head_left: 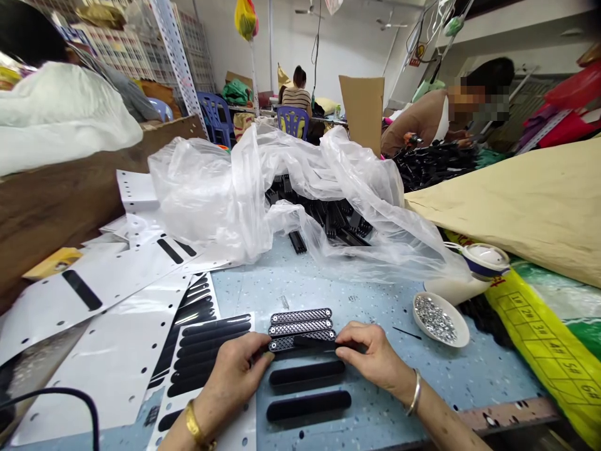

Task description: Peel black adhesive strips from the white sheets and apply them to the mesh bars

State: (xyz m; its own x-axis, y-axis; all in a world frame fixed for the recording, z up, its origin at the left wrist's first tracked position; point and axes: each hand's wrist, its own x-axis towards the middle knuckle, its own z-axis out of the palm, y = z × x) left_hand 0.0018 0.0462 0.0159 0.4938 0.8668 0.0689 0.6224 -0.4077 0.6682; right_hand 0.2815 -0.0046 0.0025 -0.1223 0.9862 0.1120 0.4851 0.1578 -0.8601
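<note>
At counter [375, 300] centre, left hand [235, 369] and right hand [370, 354] pinch opposite ends of a black strip [303, 342] with pressed fingers; its long axis runs left-right, equally near both hands.

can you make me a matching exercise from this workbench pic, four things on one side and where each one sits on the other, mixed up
Things
1. small white dish of shiny studs
2. clear plastic bag of black parts
3. plain black strips
4. white backing sheets

Places
A. left of the left hand
B. right of the right hand, apart from it
C. nearest the camera, between the two wrists
D. far side of the blue table, behind the studded strips

Pairs: 1-B, 2-D, 3-C, 4-A
</note>
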